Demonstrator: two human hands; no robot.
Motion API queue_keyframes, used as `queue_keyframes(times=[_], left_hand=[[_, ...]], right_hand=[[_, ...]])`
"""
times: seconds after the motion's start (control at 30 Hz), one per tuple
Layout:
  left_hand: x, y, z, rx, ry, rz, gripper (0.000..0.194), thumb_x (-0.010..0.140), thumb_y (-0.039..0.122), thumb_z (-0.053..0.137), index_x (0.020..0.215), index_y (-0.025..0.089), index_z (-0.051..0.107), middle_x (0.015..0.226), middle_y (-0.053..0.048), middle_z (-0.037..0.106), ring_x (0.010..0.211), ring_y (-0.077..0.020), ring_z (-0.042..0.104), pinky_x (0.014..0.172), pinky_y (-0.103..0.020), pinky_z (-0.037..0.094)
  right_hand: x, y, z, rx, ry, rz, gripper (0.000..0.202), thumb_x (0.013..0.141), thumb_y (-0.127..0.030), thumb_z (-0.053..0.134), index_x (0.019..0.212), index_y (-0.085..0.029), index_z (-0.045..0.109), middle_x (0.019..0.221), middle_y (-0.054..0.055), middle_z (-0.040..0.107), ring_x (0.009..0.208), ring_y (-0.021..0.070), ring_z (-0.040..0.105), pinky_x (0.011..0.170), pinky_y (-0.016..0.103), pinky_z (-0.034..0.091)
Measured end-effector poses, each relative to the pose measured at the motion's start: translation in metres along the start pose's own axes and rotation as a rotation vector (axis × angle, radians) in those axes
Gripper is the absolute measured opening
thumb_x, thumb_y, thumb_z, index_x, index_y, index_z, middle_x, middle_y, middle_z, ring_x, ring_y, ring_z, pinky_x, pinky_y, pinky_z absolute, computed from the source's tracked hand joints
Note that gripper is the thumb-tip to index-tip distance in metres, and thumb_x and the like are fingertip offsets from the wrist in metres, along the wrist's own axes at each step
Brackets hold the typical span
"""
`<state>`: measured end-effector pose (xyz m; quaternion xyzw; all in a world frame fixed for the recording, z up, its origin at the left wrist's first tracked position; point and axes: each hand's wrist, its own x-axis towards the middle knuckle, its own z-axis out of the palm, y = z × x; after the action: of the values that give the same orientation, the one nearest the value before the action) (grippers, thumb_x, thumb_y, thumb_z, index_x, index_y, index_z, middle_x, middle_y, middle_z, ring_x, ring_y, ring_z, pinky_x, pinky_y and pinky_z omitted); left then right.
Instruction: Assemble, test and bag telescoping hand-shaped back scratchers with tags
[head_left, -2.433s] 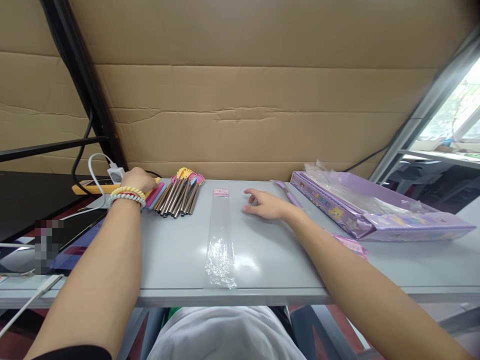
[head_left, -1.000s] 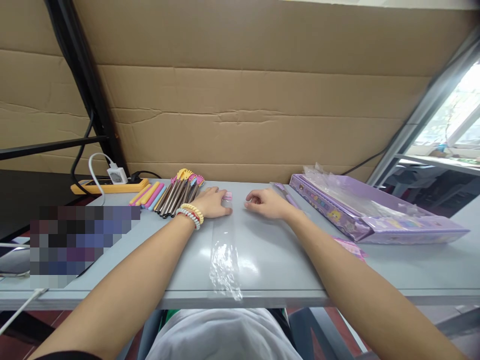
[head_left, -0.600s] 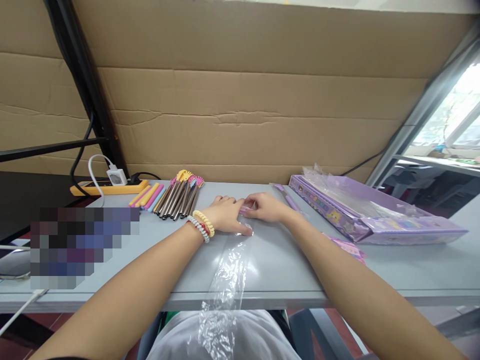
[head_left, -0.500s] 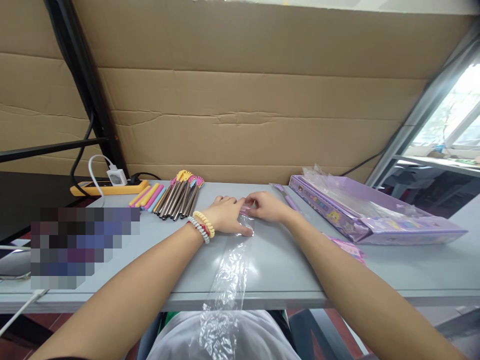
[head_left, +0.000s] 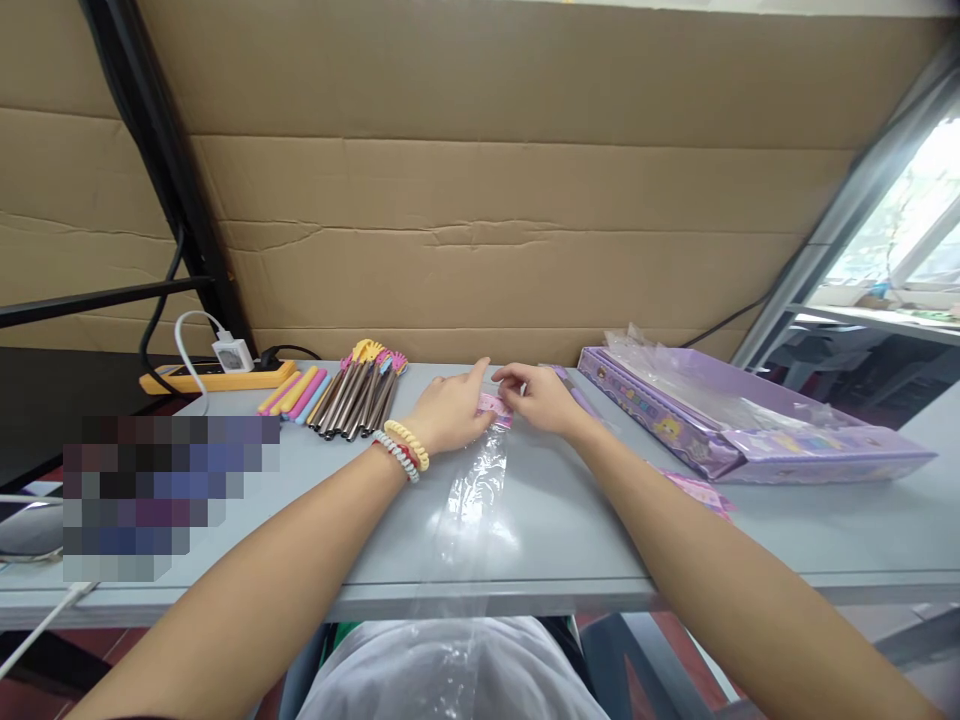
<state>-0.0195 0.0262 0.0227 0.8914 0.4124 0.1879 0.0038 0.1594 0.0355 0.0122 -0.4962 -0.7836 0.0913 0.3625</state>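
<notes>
I have both hands at the far middle of the grey table (head_left: pixel 247 520), pinching the pink header end of a long clear plastic sleeve (head_left: pixel 472 500). My left hand (head_left: pixel 450 412) grips it from the left with thumb and fingers closed on the edge, and my right hand (head_left: pixel 541 398) pinches the same end from the other side. The sleeve runs from there toward me and hangs over the table's near edge. The bundle of metal pens (head_left: pixel 358 392) lies just left of my left hand, the purple box (head_left: pixel 742 430) well off to the right. My worry: the film is thin and slippery, so an uneven pull could crumple or tear it, and the hanging tail might snag on the table's edge.
</notes>
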Motion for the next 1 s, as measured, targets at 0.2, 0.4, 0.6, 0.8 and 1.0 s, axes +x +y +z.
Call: queue_keyframes(times=[0.2,0.4,0.6,0.8,1.0], left_hand=[[-0.0010,-0.0002,-0.0016,-0.015,-0.002,-0.067,0.069,0.082,0.031,0.046,0.141,0.015,0.016,0.119,-0.013,0.060,0.100,-0.0260,0.061,0.077,-0.033,0.043],[-0.0013,0.0019,-0.0028,0.025,-0.013,-0.025,0.060,0.082,0.023,0.042,0.137,0.015,0.020,0.097,-0.010,0.067,0.085,-0.0248,0.064,0.069,-0.032,0.044],[-0.0008,0.0028,-0.0044,0.033,0.009,-0.033,0.035,0.084,0.020,0.041,0.118,0.018,0.034,0.089,-0.008,0.067,0.081,-0.0236,0.065,0.068,-0.032,0.045],[0.0002,0.0008,-0.0030,0.034,0.024,-0.007,0.031,0.084,0.019,0.042,0.114,0.018,0.035,0.087,-0.009,0.066,0.079,-0.0246,0.064,0.066,-0.033,0.046],[-0.0014,0.0013,-0.0023,0.046,-0.004,0.011,0.036,0.083,0.019,0.042,0.118,0.018,0.034,0.089,-0.007,0.067,0.077,-0.0221,0.064,0.064,-0.030,0.045]], right_hand=[[0.0021,0.0026,0.0015,0.245,0.048,-0.011,0.018,0.070,-0.022,0.052,0.088,-0.018,0.056,0.071,0.000,0.061,0.063,0.0124,0.055,0.061,0.025,0.044],[0.0019,-0.0019,-0.0016,0.139,0.046,-0.064,0.016,0.071,-0.015,0.043,0.067,-0.018,0.058,0.072,0.002,0.062,0.068,0.0133,0.054,0.062,0.025,0.041],[0.0006,-0.0030,-0.0015,-0.092,-0.026,-0.077,0.020,0.069,-0.012,0.045,0.071,-0.019,0.063,0.078,0.002,0.065,0.069,0.0136,0.055,0.062,0.025,0.040],[0.0014,0.0025,0.0008,-0.116,0.004,-0.071,0.018,0.071,-0.021,0.054,0.087,-0.019,0.064,0.086,0.003,0.065,0.070,0.0137,0.054,0.067,0.026,0.041],[0.0005,0.0002,-0.0005,-0.127,-0.052,-0.070,0.009,0.071,-0.020,0.053,0.073,-0.019,0.062,0.082,0.003,0.063,0.070,0.0138,0.053,0.063,0.025,0.039]])
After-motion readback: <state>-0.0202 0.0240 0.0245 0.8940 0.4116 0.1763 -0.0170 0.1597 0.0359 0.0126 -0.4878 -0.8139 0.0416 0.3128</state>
